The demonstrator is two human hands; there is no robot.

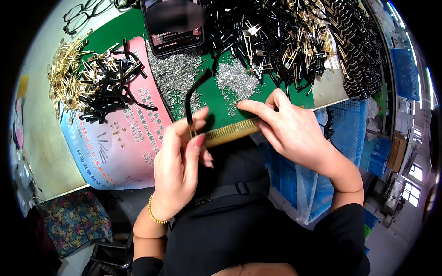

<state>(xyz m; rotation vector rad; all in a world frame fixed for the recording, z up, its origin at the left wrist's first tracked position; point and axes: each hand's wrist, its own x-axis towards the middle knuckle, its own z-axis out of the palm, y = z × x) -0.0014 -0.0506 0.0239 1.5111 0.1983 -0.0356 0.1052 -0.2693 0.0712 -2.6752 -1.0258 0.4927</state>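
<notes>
Pinching one black eyeglass temple (189,105) between thumb and fingers: left hand (178,158), closed on the part near its metal end, bead bracelet (154,213) at the wrist. Temple stands up out of the grip, curved black tip pointing away from the person, above the near edge of the surface (40,161). Right hand (290,131) partly open, index finger stretched out, thumb apart from it, remaining fingers curled; index tip is at the lower end of a small silver heap of tiny metal pieces (237,82). Can't tell if a tiny piece is under that fingertip. Yellow mesh strip (234,132) runs between the hands along the near edge of the green mat (216,110). Larger silver heap (177,76) lies left of the small one, with a smartphone (177,34) at its far end. Further left: gold-coloured metal parts (64,76) and a loose pile of black temples (110,83), partly over a pink-and-blue printed sheet (124,158). Far right side: big jumbled black-and-gold temple pile (276,46), next to closely packed rows of black temples (359,60). Eyeglass frames (78,17) sit at far left corner.
</notes>
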